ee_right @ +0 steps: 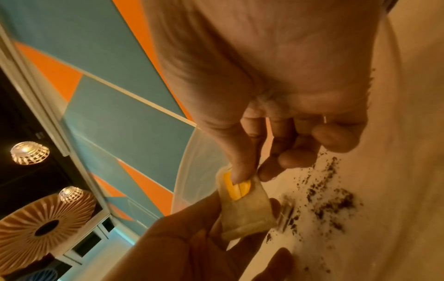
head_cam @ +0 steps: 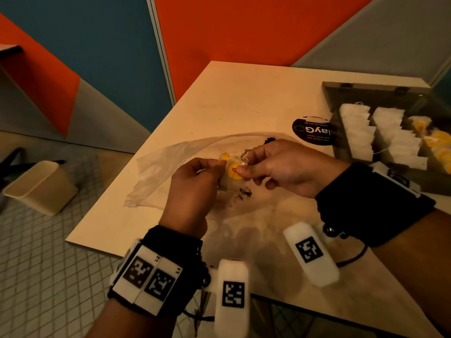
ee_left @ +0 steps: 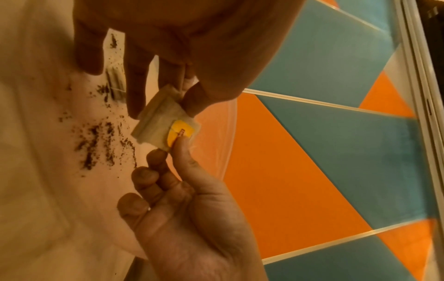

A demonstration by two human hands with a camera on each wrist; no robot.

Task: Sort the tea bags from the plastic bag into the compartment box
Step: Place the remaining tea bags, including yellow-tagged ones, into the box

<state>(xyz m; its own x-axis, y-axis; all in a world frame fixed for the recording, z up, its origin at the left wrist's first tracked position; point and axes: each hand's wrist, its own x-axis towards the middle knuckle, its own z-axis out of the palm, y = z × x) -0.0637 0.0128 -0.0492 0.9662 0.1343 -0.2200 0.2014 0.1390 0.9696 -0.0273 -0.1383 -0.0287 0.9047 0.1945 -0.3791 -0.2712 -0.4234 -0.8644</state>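
Note:
A pale tea bag (head_cam: 231,178) with a yellow tag (head_cam: 233,170) hangs above the clear plastic bag (head_cam: 166,172), held between both hands. My left hand (head_cam: 219,167) pinches its lower end, thumb on the tag (ee_left: 180,133). My right hand (head_cam: 241,170) pinches the upper edge by the tag (ee_right: 236,188). The compartment box (head_cam: 341,147) stands at the right, with rows of white tea bags (head_cam: 356,132) and yellow-tagged ones (head_cam: 436,142) in separate compartments. Another small bag (ee_left: 115,81) lies on the plastic under the hands.
Loose tea crumbs (head_cam: 245,192) are scattered on the plastic. A black round sticker (head_cam: 313,130) lies beside the box, whose lid (head_cam: 375,93) stands open at the back. A beige bin (head_cam: 41,186) sits on the tiled floor beyond the table's left edge.

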